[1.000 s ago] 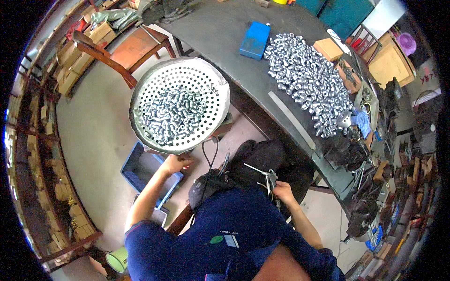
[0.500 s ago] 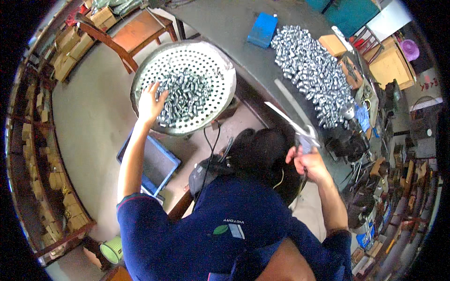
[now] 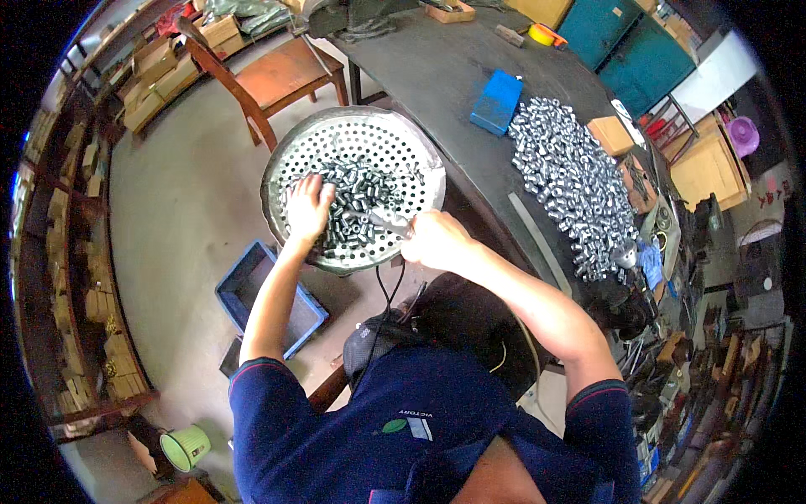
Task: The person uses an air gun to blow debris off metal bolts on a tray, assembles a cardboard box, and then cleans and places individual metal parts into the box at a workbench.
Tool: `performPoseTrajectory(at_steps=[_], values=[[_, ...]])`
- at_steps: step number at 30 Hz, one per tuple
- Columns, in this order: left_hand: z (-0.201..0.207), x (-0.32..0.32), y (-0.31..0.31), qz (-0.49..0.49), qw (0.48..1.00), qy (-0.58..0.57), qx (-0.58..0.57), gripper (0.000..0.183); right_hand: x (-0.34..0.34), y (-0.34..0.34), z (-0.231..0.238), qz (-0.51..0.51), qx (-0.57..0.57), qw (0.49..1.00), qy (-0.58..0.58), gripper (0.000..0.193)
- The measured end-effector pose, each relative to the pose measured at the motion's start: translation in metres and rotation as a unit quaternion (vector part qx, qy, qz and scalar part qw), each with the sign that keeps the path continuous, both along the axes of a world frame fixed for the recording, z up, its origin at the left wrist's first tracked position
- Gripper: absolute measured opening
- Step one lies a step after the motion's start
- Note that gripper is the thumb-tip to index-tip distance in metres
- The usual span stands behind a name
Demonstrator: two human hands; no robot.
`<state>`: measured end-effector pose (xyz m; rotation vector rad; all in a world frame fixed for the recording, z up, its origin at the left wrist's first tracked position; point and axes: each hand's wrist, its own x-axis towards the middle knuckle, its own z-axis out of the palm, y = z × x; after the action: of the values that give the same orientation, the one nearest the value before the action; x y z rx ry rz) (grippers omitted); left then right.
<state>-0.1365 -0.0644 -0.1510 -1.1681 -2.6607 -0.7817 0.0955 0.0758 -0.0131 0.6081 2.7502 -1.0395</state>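
On my feed, small pale lettering sits upside down on the navy shirt (image 3: 353,445) at six o'clock, beside a green leaf emblem (image 3: 393,427); red marks (image 3: 768,199) on the wall at three o'clock are too small to make out. At eleven o'clock I have one round perforated dish (image 3: 401,139) carrying a pile of short metal parts (image 3: 361,178), too many to count. The left hand (image 3: 307,207) lies on the pile's near left, fingers spread and thumb apart; I cannot tell whether it grips any parts. The right hand (image 3: 435,239) is closed round a grey tool (image 3: 390,223) at the dish's four o'clock edge, the tool's end over the parts. I count one blue crate (image 3: 304,321) at eight o'clock, one green bin (image 3: 185,447) between seven and eight, and one wooden chair (image 3: 281,80) at eleven. On the dark bench (image 3: 428,80), one heap of shiny metal pieces (image 3: 571,181) spreads at two o'clock, beyond counting, with one blue box (image 3: 497,102) just beside it.
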Motion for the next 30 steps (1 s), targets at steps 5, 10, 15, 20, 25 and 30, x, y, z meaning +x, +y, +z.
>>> performPoseTrajectory(at_steps=[5, 10, 15, 20, 25, 30], values=[[0.007, 0.016, 0.022, -0.070, 0.994, 0.079, -0.043, 0.058, -0.010, 0.045, -0.022, -0.062, 0.025, 0.998, 0.007, 0.031], [0.017, 0.001, 0.066, -0.138, 0.980, 0.061, -0.127, 0.058, -0.002, 0.049, -0.018, -0.129, -0.062, 0.990, -0.021, 0.030], [0.008, 0.022, 0.070, -0.178, 0.975, 0.102, -0.087, 0.054, 0.019, 0.051, -0.004, -0.123, -0.073, 0.989, -0.039, 0.030], [0.017, 0.071, 0.036, -0.263, 0.959, 0.074, -0.073, 0.049, 0.041, 0.052, 0.001, -0.158, -0.106, 0.982, -0.011, 0.029], [0.035, 0.049, 0.033, -0.261, 0.946, 0.132, -0.140, 0.045, 0.037, 0.057, -0.008, -0.114, -0.071, 0.990, -0.050, 0.029], [0.002, -0.010, 0.006, -0.009, 0.989, 0.091, -0.118, 0.049, 0.021, 0.029, 0.013, -0.050, -0.076, 0.995, -0.043, 0.028]])
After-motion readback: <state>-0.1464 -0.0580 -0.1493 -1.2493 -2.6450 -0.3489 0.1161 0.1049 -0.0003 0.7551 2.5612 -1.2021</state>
